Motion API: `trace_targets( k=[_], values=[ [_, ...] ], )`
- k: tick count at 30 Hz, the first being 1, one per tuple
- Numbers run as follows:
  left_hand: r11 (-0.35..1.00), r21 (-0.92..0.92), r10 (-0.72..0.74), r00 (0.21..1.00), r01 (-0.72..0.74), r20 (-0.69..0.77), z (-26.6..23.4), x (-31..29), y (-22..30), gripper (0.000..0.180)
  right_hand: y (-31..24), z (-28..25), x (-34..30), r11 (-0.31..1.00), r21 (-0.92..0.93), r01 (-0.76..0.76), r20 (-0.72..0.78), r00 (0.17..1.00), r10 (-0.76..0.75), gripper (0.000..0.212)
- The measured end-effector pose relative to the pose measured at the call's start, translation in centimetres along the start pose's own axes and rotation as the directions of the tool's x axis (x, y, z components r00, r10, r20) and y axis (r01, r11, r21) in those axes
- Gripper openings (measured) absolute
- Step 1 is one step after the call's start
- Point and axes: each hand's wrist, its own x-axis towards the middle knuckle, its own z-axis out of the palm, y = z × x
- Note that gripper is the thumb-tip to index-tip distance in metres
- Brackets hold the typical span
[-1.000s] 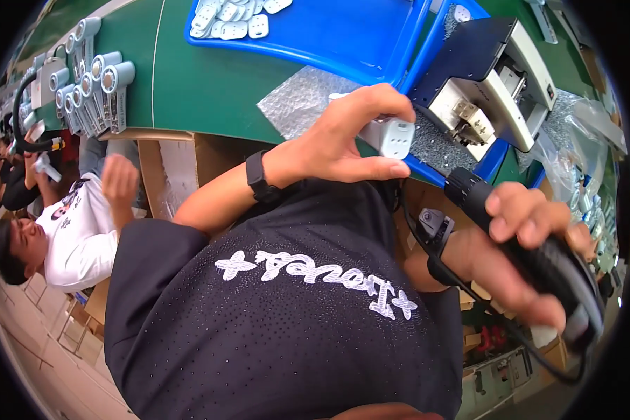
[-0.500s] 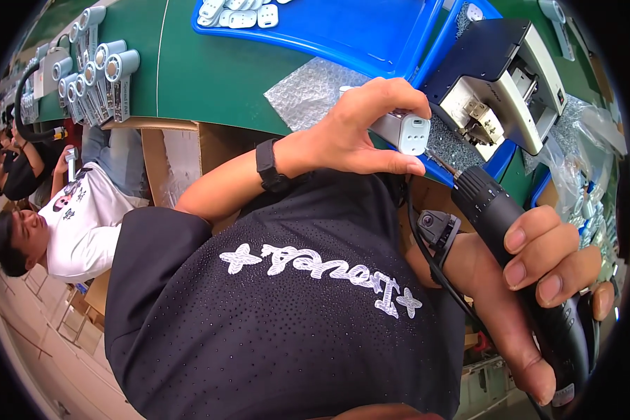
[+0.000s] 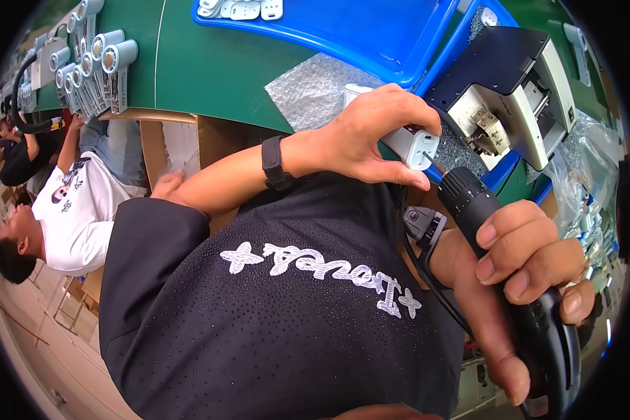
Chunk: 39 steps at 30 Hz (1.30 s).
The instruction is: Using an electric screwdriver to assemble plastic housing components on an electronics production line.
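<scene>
My left hand (image 3: 374, 133) is closed on a white plastic housing (image 3: 423, 148), thumb on one side and fingers on the other. The housing's end face has a small port and several holes, and it points toward the right. A black electric screwdriver (image 3: 483, 213) with a ridged collar fills my right hand (image 3: 532, 259), its fingers wrapped around the body. The thin bit meets the end face at one of the holes; whether a screw sits there is too small to tell. White plastic also shows behind my left hand; I cannot tell if it is the same housing.
Behind the hands stands a black and white screw feeder (image 3: 504, 91) beside a blue tray (image 3: 343, 28). Bubble wrap (image 3: 308, 87) lies on the green table (image 3: 224, 77). Several light-blue round-headed devices (image 3: 112, 63) stand at left, near a person in a white shirt (image 3: 84, 203).
The screwdriver has moved up and left, and its bit has gone from beside the housing to a hole in the end face. The person at left has turned and lowered a hand.
</scene>
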Motion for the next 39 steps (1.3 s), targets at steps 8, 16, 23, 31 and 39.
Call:
trace_targets(
  k=[8,16,23,31,39],
  values=[
    [0.979,-0.146,-0.14,0.99,0.14,0.014,-0.6,-0.4,0.1,0.055,-0.3,0.3,-1.5,0.986,-0.084,0.145,-0.094,0.984,-0.153,0.084],
    [0.993,-0.006,-0.111,0.962,0.116,0.251,-1.1,0.6,0.1,0.048,3.2,-8.5,-1.1,0.894,-0.448,-0.028,-0.31,0.942,-0.126,0.08],
    [0.977,-0.127,-0.143,0.966,0.173,0.217,-1.0,0.6,0.2,0.044,0.4,-5.9,-2.6,0.994,-0.109,-0.027,-0.182,0.983,0.006,0.085],
    [0.984,-0.107,-0.114,0.969,0.14,0.22,-0.9,0.6,-0.4,0.045,-4.5,-1.4,-0.9,0.998,-0.054,0.02,0.038,0.999,-0.018,0.071],
    [0.978,-0.144,-0.119,0.967,0.154,0.226,-0.6,1.0,-0.5,0.045,-0.9,-1.7,-1.0,0.998,-0.016,0.058,-0.058,0.997,-0.059,0.083]
  ],
)
